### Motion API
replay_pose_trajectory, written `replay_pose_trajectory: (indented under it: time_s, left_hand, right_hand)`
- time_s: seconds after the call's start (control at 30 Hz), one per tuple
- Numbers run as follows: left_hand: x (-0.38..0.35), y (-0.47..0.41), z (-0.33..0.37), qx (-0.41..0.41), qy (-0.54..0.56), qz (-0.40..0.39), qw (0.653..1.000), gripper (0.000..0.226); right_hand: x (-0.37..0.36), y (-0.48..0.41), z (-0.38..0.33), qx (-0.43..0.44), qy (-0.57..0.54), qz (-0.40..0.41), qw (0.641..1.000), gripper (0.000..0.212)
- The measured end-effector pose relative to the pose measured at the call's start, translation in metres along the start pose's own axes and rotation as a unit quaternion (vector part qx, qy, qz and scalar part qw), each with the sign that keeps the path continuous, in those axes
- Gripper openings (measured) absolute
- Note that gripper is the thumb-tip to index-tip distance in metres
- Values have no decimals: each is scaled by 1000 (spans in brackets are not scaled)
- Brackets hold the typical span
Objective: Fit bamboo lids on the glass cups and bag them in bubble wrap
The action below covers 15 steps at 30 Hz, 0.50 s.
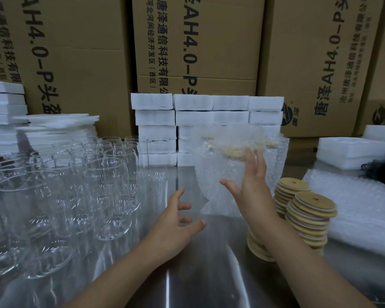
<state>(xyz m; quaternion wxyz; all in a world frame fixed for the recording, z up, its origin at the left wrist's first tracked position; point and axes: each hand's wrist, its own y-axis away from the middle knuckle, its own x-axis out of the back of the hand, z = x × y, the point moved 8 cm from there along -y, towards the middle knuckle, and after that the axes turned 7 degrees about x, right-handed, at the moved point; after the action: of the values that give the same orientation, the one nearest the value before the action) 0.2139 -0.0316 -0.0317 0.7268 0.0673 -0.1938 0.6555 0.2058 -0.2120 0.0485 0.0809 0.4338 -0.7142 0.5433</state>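
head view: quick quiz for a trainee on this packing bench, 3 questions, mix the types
1. True or false: the lids are stacked to the right of the right hand.
2. What stands behind the bubble bag? A. foam blocks B. a scale C. bottles
3. Fill in: the bare cups stand on the ___ side of the table.

Key: 1 true; 2 A; 3 left
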Motion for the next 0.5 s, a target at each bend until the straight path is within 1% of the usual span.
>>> replay_pose_trajectory:
  time_s: [0.1,0.2,0.3,0.4,0.5]
  left_hand:
    - [-2,1,2,-4,-11,-9,1000,85]
    - [-3,1,2,-6,-16,-10,1000,85]
    - [-5,1,0,-5,-20,-23,1000,85]
    - [-7,1,-1,-6,-35,-28,999,79]
    - [-9,3,2,-7,-55,-32,998,68]
  right_hand:
    - [-5,1,-9,31,93,-44,994,75]
    - [-4,3,-11,20,126,-60,990,69]
    - [-1,4,-10,9,142,-65,988,72]
    - [5,5,-22,38,146,-26,988,64]
    - [18,10,-48,114,108,67,985,50]
